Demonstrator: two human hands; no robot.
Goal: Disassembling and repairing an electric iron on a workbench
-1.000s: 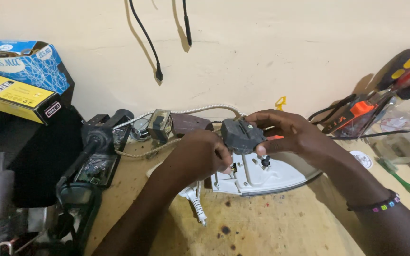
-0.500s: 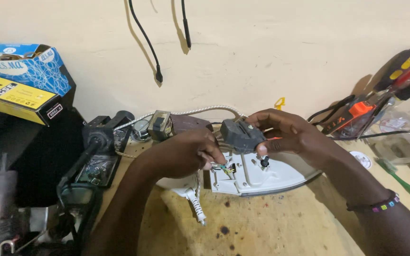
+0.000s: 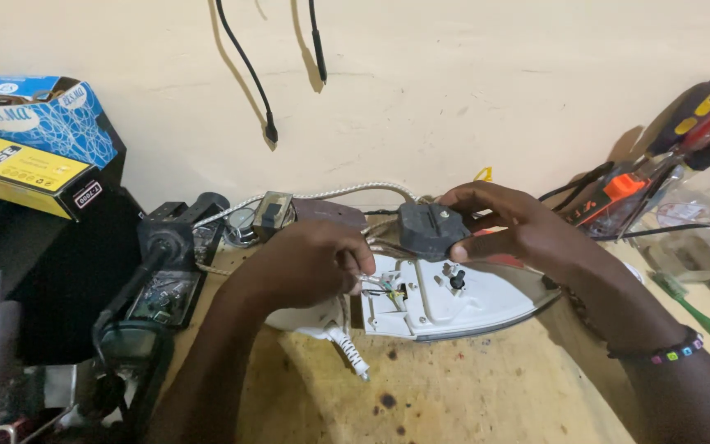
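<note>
Iron base (image 3: 454,308) lay opened on the bench (image 3: 486,395), under both hands. Right hand (image 3: 527,230) gripped the black cover block (image 3: 429,228) just above it; left hand (image 3: 314,263) pinched the exposed wires (image 3: 380,286). Wiring looked unfinished, cover not yet refitted.

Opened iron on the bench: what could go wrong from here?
The left hand pinches thin wires inside the opened iron; a tug might pull one loose. The right hand holds a black block above the base; if that grip slips, it could drop onto the wiring.
</note>
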